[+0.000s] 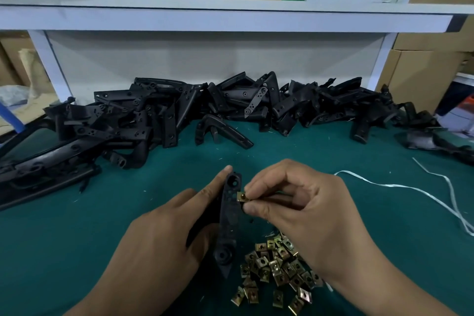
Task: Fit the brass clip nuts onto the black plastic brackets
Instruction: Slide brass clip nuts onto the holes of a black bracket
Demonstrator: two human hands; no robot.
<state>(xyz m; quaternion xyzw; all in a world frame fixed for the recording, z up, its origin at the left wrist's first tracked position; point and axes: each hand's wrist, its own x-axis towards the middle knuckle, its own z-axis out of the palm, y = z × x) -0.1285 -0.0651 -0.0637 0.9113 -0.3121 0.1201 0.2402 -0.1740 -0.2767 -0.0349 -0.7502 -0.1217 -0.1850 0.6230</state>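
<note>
The green work mat (77, 238) carried everything, and along its far edge, under the white shelf (230, 18), lay the big heap of black plastic brackets (179, 108), running from the left edge almost to the right. A loose white strap (400, 187) trailed over the mat towards the right edge.

Near the middle of the front edge the left hand (159, 236) held one bracket (229, 218) upright on its end, forefinger stretched up along its left side to the top and the remaining fingers curled behind it, thumb hidden. The right hand (302, 210) had thumb and forefinger closed in a pinch on a single brass clip nut (241, 197), pressed against the right edge of that bracket, just below its top hole. Whether the nut had already begun to slide over the edge could not be told. The pile of clip nuts (279, 267) lay just beside the bracket's foot, under the right wrist, close to the front edge.

The step in hand looked like seating a nut on this bracket. The next move probably called for lining the clip's open mouth square with the bracket's edge and pushing it leftwards until its thread sat over a hole, while the left hand braced the bracket against the push.
</note>
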